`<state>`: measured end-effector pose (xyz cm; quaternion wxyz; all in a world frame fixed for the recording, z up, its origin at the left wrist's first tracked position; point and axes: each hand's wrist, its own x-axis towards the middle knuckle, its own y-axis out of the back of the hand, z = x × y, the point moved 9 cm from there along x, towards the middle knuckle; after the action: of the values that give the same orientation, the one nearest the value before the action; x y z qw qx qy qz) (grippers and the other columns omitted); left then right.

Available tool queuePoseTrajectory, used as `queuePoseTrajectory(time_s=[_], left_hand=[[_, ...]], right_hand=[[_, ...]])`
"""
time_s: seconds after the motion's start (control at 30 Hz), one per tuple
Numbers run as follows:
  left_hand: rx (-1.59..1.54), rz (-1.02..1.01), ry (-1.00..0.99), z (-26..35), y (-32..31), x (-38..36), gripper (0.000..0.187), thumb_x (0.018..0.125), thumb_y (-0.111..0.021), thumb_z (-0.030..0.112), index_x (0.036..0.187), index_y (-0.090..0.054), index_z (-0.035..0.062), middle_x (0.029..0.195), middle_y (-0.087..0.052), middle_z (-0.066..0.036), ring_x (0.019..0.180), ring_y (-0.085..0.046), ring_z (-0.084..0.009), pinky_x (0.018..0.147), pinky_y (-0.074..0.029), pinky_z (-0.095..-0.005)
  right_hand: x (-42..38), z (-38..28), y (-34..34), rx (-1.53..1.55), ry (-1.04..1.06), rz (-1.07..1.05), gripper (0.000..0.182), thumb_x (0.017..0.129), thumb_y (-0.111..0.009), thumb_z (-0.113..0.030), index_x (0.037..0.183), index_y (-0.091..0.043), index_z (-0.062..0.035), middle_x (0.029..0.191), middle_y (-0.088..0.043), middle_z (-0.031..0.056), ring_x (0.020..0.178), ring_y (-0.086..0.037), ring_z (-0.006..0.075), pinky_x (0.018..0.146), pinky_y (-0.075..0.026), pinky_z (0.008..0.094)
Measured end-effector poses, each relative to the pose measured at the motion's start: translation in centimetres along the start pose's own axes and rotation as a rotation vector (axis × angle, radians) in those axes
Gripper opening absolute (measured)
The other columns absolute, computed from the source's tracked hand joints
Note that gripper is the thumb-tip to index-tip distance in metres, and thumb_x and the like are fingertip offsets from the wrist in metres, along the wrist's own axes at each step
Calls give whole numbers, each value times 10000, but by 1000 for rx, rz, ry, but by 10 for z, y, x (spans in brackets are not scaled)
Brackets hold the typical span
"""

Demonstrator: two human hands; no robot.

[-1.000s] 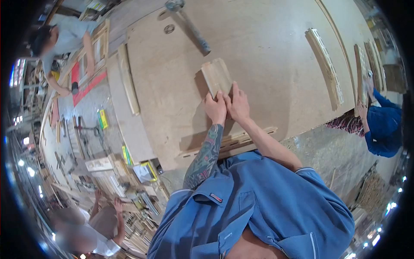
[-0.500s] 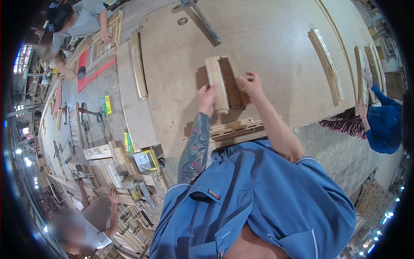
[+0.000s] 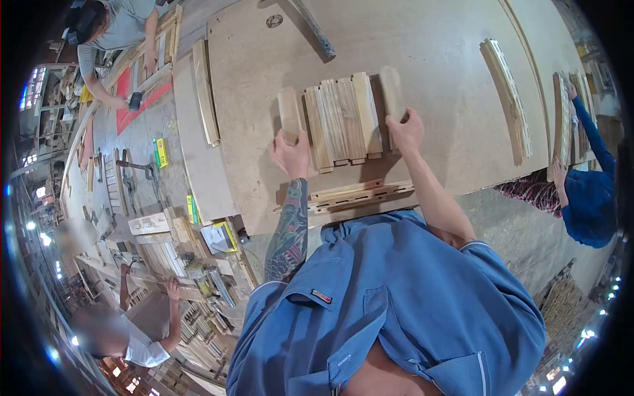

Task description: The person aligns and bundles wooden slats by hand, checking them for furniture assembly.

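Observation:
A row of several short wooden slats [image 3: 340, 122] lies side by side on the plywood-topped table, running away from me. At its left, my left hand [image 3: 290, 153] grips a single wooden slat [image 3: 288, 113], slightly blurred and apart from the row. Across the row, my right hand [image 3: 406, 131] pinches another wooden slat [image 3: 391, 91] near its close end, tilted and also blurred. Nearer my body, long slotted wooden strips [image 3: 360, 197] lie crosswise along the table edge.
A hammer-like tool [image 3: 314, 30] lies at the far side of the tabletop [image 3: 436, 72]. One long strip [image 3: 508, 102] rests at the right, another [image 3: 205, 92] at the left. Co-workers handle wooden pieces on both sides; one holds a black-headed mallet [image 3: 135, 101].
The wood between my hands has gone from a narrow bundle to a wider row. My hands have moved apart, each now with a slat at one side of it.

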<state>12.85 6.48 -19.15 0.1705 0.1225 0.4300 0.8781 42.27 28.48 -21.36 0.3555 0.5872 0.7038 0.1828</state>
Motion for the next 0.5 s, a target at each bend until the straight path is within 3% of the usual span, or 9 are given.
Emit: queuePoseTrajectory(time_s=[0.07,0.13,0.17,0.2,0.23,0.3,0.33,0.4,0.5], left_hand=[[4,9,-19,-5,-7,-5,588,744,-772,349,1178,-623,-18,1122,-629,-230,1102,-566,-372,942,-447,-431],[2,33,-44,4,-9,-1,580,758,-775,369,1164,-632,-19,1081,-640,-223,1049,-579,-372,924,-450,-428],[-58,-20,37,0,-13,1,574,746,-777,349,1160,-633,-20,1092,-633,-231,1050,-581,-372,928,-451,-436],[-117,-71,121,-6,-17,-2,569,733,-779,329,1157,-634,-21,1103,-627,-239,1050,-583,-372,931,-453,-445],[-107,-61,127,-12,-11,2,569,733,-779,329,1157,-634,-21,1103,-627,-239,1050,-583,-372,931,-453,-445],[21,75,47,-20,20,13,489,796,-731,312,1142,-646,-23,1030,-646,-225,1050,-583,-368,929,-455,-441],[33,83,55,-25,25,14,489,796,-731,312,1142,-646,-23,1030,-646,-225,1050,-583,-368,929,-455,-441],[115,-106,-32,-20,12,17,382,868,-654,275,1135,-670,1,963,-664,-206,1049,-587,-366,894,-469,-451],[36,-41,-76,-38,-3,21,308,913,-579,230,1138,-699,59,920,-674,-198,1035,-588,-370,847,-469,-461]], right_hand=[[-2,6,10,-172,11,176,540,725,-741,-365,1132,-641,-24,937,-647,156,962,-612,328,867,-486,427],[-9,-5,-8,-111,95,171,538,729,-745,-369,1132,-642,-27,965,-643,154,963,-607,331,868,-480,432],[-13,-11,-13,-49,172,175,537,733,-749,-374,1132,-643,-30,993,-640,152,964,-601,334,868,-475,437],[-10,-13,-9,65,48,-13,528,751,-756,-376,1146,-645,-45,1046,-633,148,997,-593,350,894,-466,441],[-3,-1,-8,69,52,-27,528,751,-756,-376,1146,-645,-45,1046,-633,148,997,-593,350,894,-466,441],[11,21,19,50,138,218,504,770,-755,-374,1137,-648,-45,1045,-633,145,1008,-592,346,894,-466,445],[5,15,40,-146,174,338,510,788,-746,-380,1156,-647,-41,1037,-632,144,1001,-598,327,887,-468,443],[-4,15,28,-146,245,221,515,796,-737,-380,1174,-644,-43,1030,-630,141,998,-598,322,880,-467,442],[-5,10,22,-118,298,111,492,832,-701,-367,1189,-647,-32,1000,-623,147,1002,-590,319,864,-464,424]])
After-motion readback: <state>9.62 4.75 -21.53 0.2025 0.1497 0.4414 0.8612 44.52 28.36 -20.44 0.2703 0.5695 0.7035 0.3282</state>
